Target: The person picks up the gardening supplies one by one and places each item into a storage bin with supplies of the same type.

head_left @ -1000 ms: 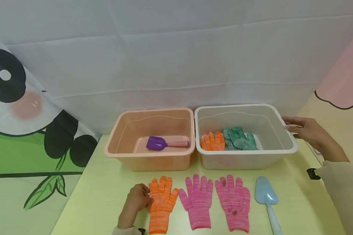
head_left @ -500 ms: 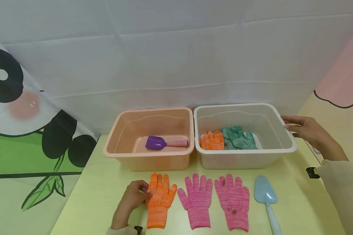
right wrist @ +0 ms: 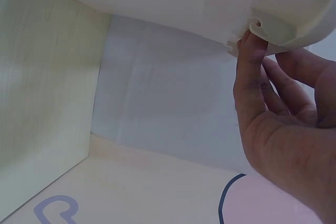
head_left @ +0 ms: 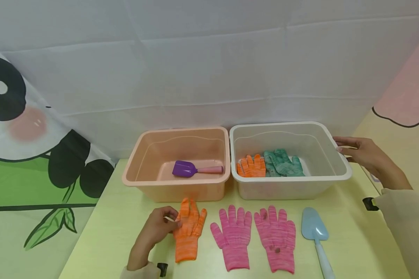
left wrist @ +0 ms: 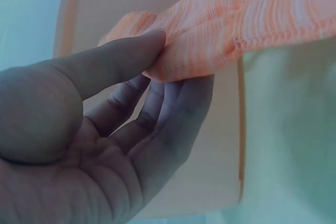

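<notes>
From where I stand, the person's left hand (head_left: 158, 225) is pinching the edge of an orange glove (head_left: 190, 229) between thumb and fingers; the left wrist view shows the knit fabric bunched at the thumb tip. The glove, fingers pointing away from the person, is just in front of a peach tub (head_left: 176, 183), its fingertips overlapping the tub's lower wall as seen from the head view. The right hand (head_left: 366, 155) grips the right end of a white tub (head_left: 279, 190), finger and thumb at the underside of its rim.

The two tubs stand side by side on the pale yellow surface (head_left: 108, 236). In the peach one lies a purple scoop (head_left: 185, 169) with a pink handle; in the white one, a second orange glove (head_left: 252, 167) beside some green gloves (head_left: 284, 162). Nearer the person, a pink glove (head_left: 234, 240) lies flat next to a stained pink glove (head_left: 277, 244) (those dark blotches are hard to miss), and to their right is a light blue trowel (head_left: 315, 226). White cloth (head_left: 209, 69) hangs behind everything.
</notes>
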`<state>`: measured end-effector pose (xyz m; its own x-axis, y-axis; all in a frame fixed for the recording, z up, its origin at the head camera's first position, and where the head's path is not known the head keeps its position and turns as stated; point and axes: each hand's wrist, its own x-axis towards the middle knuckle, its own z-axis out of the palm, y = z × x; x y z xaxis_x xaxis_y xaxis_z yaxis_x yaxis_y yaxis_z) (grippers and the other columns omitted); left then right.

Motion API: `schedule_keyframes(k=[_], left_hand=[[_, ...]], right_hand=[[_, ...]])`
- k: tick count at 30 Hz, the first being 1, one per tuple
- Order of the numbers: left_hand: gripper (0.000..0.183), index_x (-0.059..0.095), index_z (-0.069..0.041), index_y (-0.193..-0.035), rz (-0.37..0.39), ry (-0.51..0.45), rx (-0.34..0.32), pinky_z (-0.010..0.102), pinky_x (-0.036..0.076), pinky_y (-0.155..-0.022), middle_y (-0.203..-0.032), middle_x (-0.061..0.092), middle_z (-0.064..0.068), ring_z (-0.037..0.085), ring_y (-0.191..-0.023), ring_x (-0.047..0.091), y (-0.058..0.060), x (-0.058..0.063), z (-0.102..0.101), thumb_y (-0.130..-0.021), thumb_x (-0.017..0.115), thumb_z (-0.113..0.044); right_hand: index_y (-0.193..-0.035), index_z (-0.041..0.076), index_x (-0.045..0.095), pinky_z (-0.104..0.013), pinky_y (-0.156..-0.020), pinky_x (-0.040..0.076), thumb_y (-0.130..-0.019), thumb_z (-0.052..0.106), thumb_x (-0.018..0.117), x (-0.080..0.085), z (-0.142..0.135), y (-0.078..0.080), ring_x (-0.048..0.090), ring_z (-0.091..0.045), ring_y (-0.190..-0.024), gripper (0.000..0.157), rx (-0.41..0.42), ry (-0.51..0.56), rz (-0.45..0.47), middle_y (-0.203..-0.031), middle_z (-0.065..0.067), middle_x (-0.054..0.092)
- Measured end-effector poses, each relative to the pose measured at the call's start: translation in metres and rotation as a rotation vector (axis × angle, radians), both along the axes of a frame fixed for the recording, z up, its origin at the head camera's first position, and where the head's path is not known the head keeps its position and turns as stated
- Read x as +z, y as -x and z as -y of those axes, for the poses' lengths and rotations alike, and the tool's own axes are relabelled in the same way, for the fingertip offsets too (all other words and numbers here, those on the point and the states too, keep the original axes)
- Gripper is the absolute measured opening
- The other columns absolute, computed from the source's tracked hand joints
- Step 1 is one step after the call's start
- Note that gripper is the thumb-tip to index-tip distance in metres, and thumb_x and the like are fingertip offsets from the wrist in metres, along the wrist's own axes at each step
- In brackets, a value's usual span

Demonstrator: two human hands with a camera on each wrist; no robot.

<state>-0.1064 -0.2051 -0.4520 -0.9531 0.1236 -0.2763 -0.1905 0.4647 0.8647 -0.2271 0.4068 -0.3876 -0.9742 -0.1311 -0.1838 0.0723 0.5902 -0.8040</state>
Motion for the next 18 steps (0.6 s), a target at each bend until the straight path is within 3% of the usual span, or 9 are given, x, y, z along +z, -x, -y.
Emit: schedule_keyframes(k=[2, 6, 10, 12, 14, 16, 18], left_hand=[[0.015, 0.066, 0.008, -0.100, -0.013, -0.010, -0.014, 0.041, 0.064, -0.067, -0.094, 0.067, 0.010, 0.020, -0.075, 0.067, 0.001, 0.002, -0.001, -0.091, 0.077, 0.005], [0.015, 0.067, 0.008, -0.101, -0.031, -0.038, -0.046, 0.036, 0.063, -0.066, -0.094, 0.067, 0.010, 0.022, -0.078, 0.072, 0.002, 0.006, -0.005, -0.091, 0.077, 0.006], [0.015, 0.067, 0.008, -0.102, -0.037, -0.057, -0.063, 0.039, 0.063, -0.068, -0.096, 0.068, 0.011, 0.024, -0.080, 0.074, 0.004, 0.013, -0.011, -0.091, 0.077, 0.005], [0.015, 0.067, 0.008, -0.102, -0.046, -0.057, -0.067, 0.041, 0.064, -0.069, -0.097, 0.067, 0.012, 0.024, -0.081, 0.074, 0.005, 0.018, -0.014, -0.091, 0.077, 0.005], [0.016, 0.067, 0.008, -0.103, -0.060, -0.061, -0.076, 0.043, 0.064, -0.070, -0.098, 0.067, 0.013, 0.023, -0.082, 0.073, 0.006, 0.023, -0.018, -0.091, 0.077, 0.005], [0.016, 0.067, 0.008, -0.103, -0.077, -0.070, -0.089, 0.041, 0.064, -0.070, -0.098, 0.068, 0.013, 0.023, -0.082, 0.072, 0.008, 0.027, -0.021, -0.091, 0.077, 0.005], [0.016, 0.067, 0.008, -0.104, -0.091, -0.079, -0.106, 0.037, 0.063, -0.069, -0.099, 0.068, 0.013, 0.023, -0.083, 0.072, 0.010, 0.031, -0.023, -0.091, 0.077, 0.004]], right_hand=[[-0.163, -0.003, 0.032, -0.016, -0.084, 0.057, -0.111, 0.029, 0.057, 0.000, 0.000, 0.000, 0.054, 0.020, -0.099, 0.066, -0.006, -0.007, 0.005, -0.150, -0.006, 0.048], [-0.164, -0.001, 0.030, -0.016, -0.084, 0.056, -0.112, 0.032, 0.056, 0.001, 0.001, 0.000, 0.053, 0.022, -0.099, 0.067, -0.002, -0.017, 0.019, -0.160, -0.022, 0.039], [-0.165, 0.001, 0.029, -0.016, -0.084, 0.056, -0.112, 0.034, 0.055, 0.000, 0.000, 0.000, 0.053, 0.021, -0.099, 0.068, -0.005, -0.022, 0.029, -0.162, -0.025, 0.036], [-0.166, 0.002, 0.028, -0.016, -0.084, 0.056, -0.111, 0.035, 0.056, 0.000, -0.001, 0.000, 0.052, 0.021, -0.099, 0.069, -0.007, -0.023, 0.033, -0.161, -0.022, 0.037], [-0.165, 0.002, 0.029, -0.016, -0.084, 0.056, -0.111, 0.035, 0.057, 0.000, -0.001, 0.001, 0.053, 0.021, -0.099, 0.070, -0.012, -0.015, 0.032, -0.151, -0.006, 0.049], [-0.165, 0.002, 0.029, -0.016, -0.084, 0.056, -0.111, 0.036, 0.057, 0.000, -0.001, 0.000, 0.053, 0.021, -0.098, 0.070, -0.016, -0.016, 0.032, -0.151, -0.006, 0.050], [-0.165, 0.000, 0.030, -0.016, -0.083, 0.057, -0.111, 0.034, 0.058, 0.000, -0.001, 0.000, 0.054, 0.021, -0.098, 0.069, -0.018, -0.007, 0.026, -0.141, 0.007, 0.055]])
